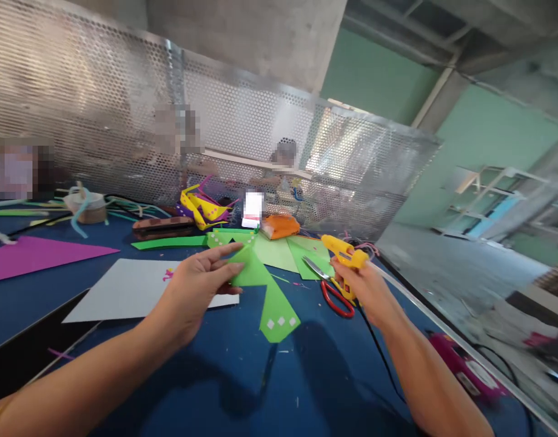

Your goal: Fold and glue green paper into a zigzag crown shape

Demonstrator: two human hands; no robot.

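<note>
My left hand (pixel 206 285) pinches a folded green paper piece (pixel 279 303) by its upper left part, above the blue table. White diamond shapes line the paper's lower end. A yellow hot glue gun (pixel 347 252) is gripped in my right hand (pixel 361 282), its nozzle pointing up and left and its black cord trailing down. Right beside that hand lie scissors with red handles (pixel 338 300), blades toward the upper left. Behind the held piece is another green paper piece (pixel 231 238) with white diamonds, and lighter green sheets (pixel 274 252) lie near it.
A white sheet (pixel 119 291) and a purple paper triangle (pixel 47 256) lie to the left. Toward the back are a brown case (pixel 163 227), a yellow and purple paper shape (pixel 201 206) and an orange packet (pixel 281 227). A perforated metal screen (pixel 247 103) stands behind the table.
</note>
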